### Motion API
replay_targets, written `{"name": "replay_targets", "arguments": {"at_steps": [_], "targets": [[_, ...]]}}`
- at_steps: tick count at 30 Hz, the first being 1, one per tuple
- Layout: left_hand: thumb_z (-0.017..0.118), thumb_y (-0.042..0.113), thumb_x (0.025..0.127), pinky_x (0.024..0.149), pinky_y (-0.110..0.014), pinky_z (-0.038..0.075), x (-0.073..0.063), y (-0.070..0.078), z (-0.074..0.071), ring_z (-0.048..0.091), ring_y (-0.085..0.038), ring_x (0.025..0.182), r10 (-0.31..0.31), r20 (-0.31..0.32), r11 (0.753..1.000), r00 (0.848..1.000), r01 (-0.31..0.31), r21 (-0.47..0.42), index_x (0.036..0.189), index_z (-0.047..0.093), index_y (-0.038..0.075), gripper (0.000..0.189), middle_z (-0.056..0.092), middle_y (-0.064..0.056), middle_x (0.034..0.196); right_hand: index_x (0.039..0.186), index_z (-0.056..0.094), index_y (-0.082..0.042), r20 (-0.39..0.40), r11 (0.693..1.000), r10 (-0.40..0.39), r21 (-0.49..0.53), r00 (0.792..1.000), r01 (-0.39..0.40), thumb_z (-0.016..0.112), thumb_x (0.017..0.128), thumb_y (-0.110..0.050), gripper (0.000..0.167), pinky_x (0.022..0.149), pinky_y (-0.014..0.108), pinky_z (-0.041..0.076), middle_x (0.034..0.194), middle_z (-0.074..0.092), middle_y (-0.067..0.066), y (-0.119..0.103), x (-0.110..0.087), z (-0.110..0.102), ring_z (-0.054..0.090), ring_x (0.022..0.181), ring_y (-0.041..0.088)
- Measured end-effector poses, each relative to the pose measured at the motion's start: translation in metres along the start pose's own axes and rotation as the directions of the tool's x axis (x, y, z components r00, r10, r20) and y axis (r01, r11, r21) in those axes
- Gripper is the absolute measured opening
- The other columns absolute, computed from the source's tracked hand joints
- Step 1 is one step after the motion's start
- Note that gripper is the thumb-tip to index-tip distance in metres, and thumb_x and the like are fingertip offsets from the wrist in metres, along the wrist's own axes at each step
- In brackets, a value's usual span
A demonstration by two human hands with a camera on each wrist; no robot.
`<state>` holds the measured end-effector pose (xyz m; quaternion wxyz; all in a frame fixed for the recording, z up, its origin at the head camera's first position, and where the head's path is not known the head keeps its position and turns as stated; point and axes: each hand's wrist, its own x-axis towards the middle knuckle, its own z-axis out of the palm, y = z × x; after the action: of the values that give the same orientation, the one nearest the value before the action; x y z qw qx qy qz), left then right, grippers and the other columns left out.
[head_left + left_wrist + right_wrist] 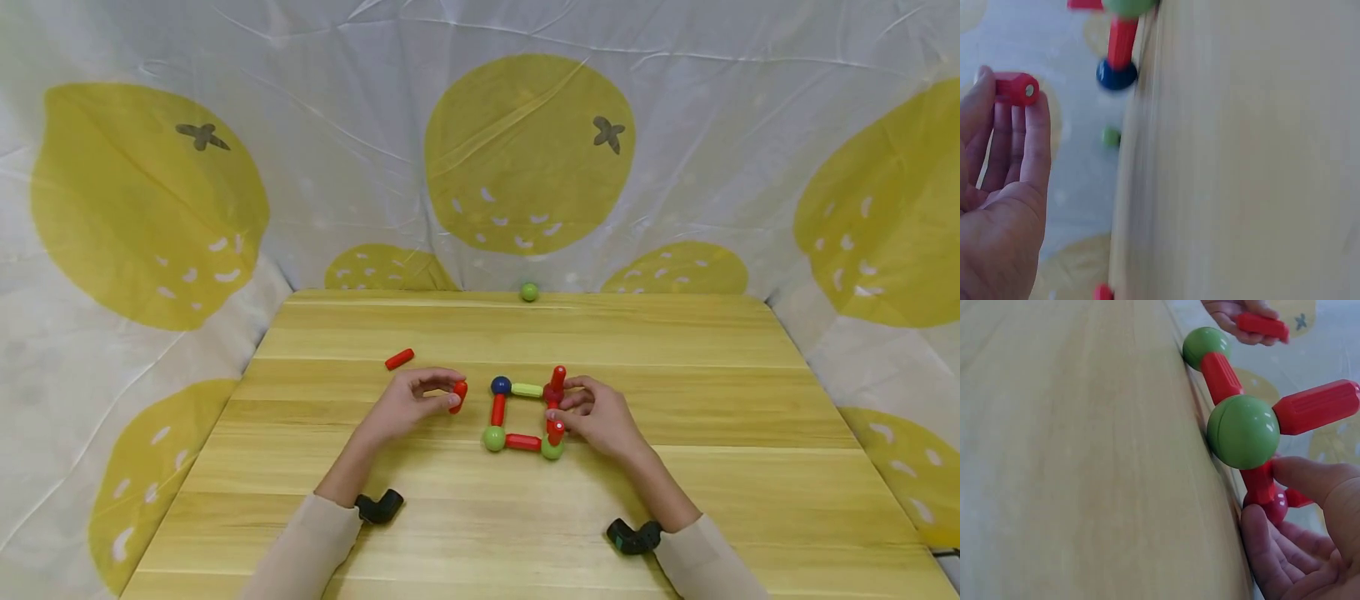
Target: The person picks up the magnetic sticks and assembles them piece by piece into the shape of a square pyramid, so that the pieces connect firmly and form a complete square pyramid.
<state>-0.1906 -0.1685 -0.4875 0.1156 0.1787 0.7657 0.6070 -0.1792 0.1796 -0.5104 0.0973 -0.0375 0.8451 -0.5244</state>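
Observation:
Between finger and thumb, my left hand (397, 407) pinches a short red magnetic rod (1017, 89), with a metal dot showing on its end. A square of magnetic rods and balls lies to its right. At its corners are a blue ball (501, 385), a red ball (552, 394), a left green ball (493, 438) and a right green ball (1244, 431). Upright red rods stand on the red ball (558, 377) and on the right green one (1317, 407). My right hand (606, 421) grips the square's right-side red rod (1259, 482), fingertips at the red ball.
A loose red rod (399, 359) lies on the wooden table (697, 500) beyond my left hand. At the table's far edge sits a single green ball (529, 292). Patterned cloth (360, 150) hangs behind the table and along both sides.

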Motion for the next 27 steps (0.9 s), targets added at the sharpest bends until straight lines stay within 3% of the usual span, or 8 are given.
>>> {"name": "replay_targets", "arguments": {"at_steps": [6, 11, 18, 23, 27], "targets": [[0.076, 0.010, 0.094, 0.090, -0.026, 0.059, 0.004, 0.001, 0.032, 0.067, -0.015, 0.114, 0.087, 0.090, 0.987, 0.992, -0.073, -0.146, 0.121, 0.068, 0.000, 0.030, 0.070, -0.003, 0.116, 0.135, 0.061, -0.007, 0.028, 0.998, -0.007, 0.057, 1.000, 0.005, 0.085, 0.087, -0.025, 0.057, 0.066, 0.031, 0.061, 0.106, 0.073, 0.012, 0.001, 0.004, -0.001, 0.071, 0.078, 0.018], [0.075, 0.006, 0.093, 0.092, -0.028, 0.060, 0.003, -0.003, 0.046, 0.068, -0.018, 0.115, 0.124, 0.157, 0.978, 0.980, -0.093, -0.189, 0.116, 0.069, 0.001, 0.024, 0.070, -0.008, 0.115, 0.136, 0.061, -0.007, 0.023, 0.998, -0.017, 0.053, 1.000, 0.016, 0.085, 0.087, -0.024, 0.057, 0.066, 0.030, 0.060, 0.106, 0.073, 0.011, 0.000, 0.006, 0.000, 0.071, 0.077, 0.017], [0.075, 0.007, 0.094, 0.093, -0.030, 0.060, 0.003, -0.008, 0.054, 0.069, -0.020, 0.113, 0.141, 0.201, 0.973, 0.969, -0.098, -0.210, 0.115, 0.070, 0.002, 0.022, 0.070, -0.008, 0.115, 0.135, 0.061, -0.006, 0.023, 0.996, -0.029, 0.088, 0.999, 0.027, 0.085, 0.087, -0.021, 0.055, 0.066, 0.031, 0.062, 0.104, 0.071, 0.014, -0.001, 0.006, 0.001, 0.070, 0.076, 0.019], [0.073, 0.007, 0.095, 0.093, -0.029, 0.060, 0.003, -0.012, 0.055, 0.068, -0.020, 0.113, 0.126, 0.205, 0.974, 0.971, -0.083, -0.210, 0.116, 0.070, 0.002, 0.022, 0.070, -0.008, 0.116, 0.135, 0.060, -0.006, 0.020, 0.996, -0.021, 0.084, 1.000, 0.020, 0.084, 0.088, -0.020, 0.055, 0.066, 0.031, 0.062, 0.103, 0.071, 0.013, -0.003, 0.003, 0.001, 0.069, 0.076, 0.018], [0.073, 0.007, 0.095, 0.093, -0.029, 0.059, 0.003, -0.014, 0.055, 0.068, -0.020, 0.113, 0.122, 0.204, 0.976, 0.971, -0.080, -0.204, 0.117, 0.070, 0.002, 0.022, 0.070, -0.008, 0.116, 0.132, 0.057, -0.003, 0.028, 0.996, -0.040, 0.087, 0.999, 0.038, 0.077, 0.094, -0.017, 0.045, 0.066, 0.032, 0.062, 0.101, 0.069, 0.015, -0.001, -0.001, 0.000, 0.070, 0.075, 0.017]]}}
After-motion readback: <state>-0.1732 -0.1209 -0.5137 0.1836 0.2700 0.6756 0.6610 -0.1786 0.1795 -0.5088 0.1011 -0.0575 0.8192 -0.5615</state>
